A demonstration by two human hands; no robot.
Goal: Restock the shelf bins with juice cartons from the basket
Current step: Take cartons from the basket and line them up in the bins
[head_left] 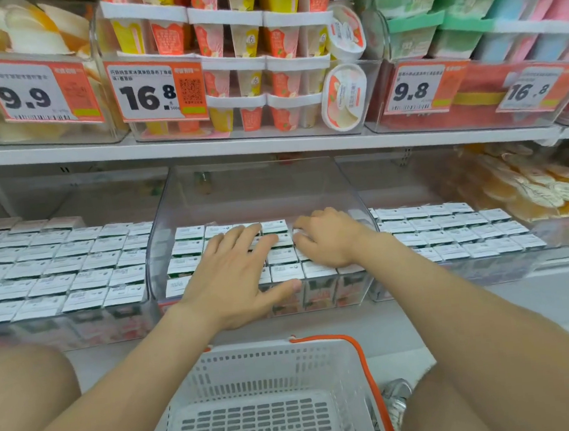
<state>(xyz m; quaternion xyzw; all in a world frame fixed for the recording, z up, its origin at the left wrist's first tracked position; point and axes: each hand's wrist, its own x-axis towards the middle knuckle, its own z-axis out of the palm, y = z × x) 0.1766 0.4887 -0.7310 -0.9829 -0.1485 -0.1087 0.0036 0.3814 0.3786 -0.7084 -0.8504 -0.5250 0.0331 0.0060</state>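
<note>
Basket [271, 354] looks emptied, middle bin [257, 190] packed with juice cartons [188, 248]; left hand [233, 274] flat and spread, right hand [330, 242] loosely bent, both pressing carton tops, gripping nothing.

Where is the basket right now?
The basket sits bottom centre of the head view, on the floor between the person's knees, just in front of the middle clear bin of juice cartons.

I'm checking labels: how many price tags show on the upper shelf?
4, left to right: 9.9 tag, 16.8 tag, 9.8 tag, second 16.8 tag at far right; more may lie off-frame.
</note>
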